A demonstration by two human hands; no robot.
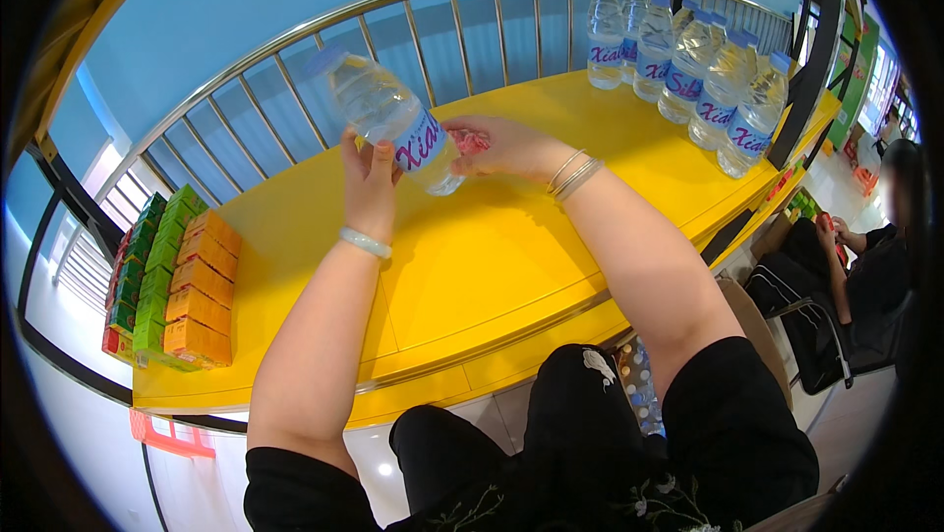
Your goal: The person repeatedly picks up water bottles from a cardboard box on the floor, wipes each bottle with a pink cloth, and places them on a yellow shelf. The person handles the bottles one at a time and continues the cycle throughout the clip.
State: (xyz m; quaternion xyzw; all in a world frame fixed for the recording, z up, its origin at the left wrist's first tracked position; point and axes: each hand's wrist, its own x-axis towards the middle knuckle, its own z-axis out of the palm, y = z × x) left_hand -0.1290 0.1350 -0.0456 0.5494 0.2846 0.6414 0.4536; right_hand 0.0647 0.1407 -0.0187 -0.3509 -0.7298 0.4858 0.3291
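Observation:
A clear plastic water bottle (380,108) with a blue cap and a printed label is tilted above the yellow shelf (501,252), its cap end to the upper left. My left hand (371,182) grips it from the near side, thumb on the label's edge. Beside the bottle's base, my right hand (501,147) is closed on a crumpled red and white cloth. The cloth lies close against the bottle; whether they touch is hard to tell. Several similar bottles (682,75) stand upright in rows at the shelf's back right.
Rows of orange cartons (199,288), green cartons (158,277) and darker cartons stand at the shelf's left end. A metal railing (457,38) runs behind the shelf. Black posts (815,75) frame it. At the far right sits a person (870,266). Below the shelf are more bottles (641,384).

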